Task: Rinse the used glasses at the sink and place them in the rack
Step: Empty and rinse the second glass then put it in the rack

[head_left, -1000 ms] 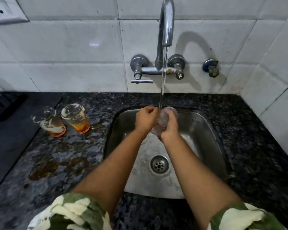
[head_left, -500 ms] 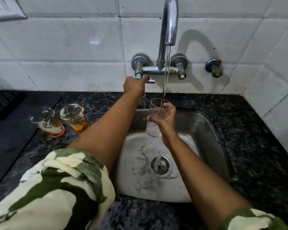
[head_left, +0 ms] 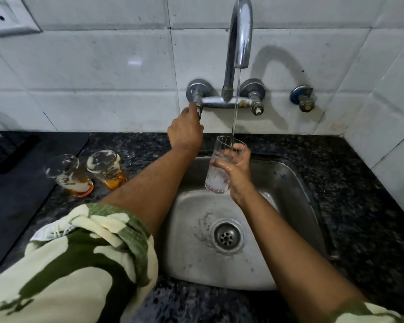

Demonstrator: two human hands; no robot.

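Head view: right hand [head_left: 237, 170], wet, holds the clear glass [head_left: 222, 166] in a wrapped grip under a thin stream over the sink [head_left: 289, 183], left hand [head_left: 184, 134] pinching the tap handle [head_left: 197, 106]; the slick one-handed hold risks the glass slipping into the basin.

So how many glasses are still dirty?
Nothing looks finished yet. The right hand holds one clear glass under the running water, while the left hand is on the tap handle. Two dirty glasses with orange dregs wait on the counter.
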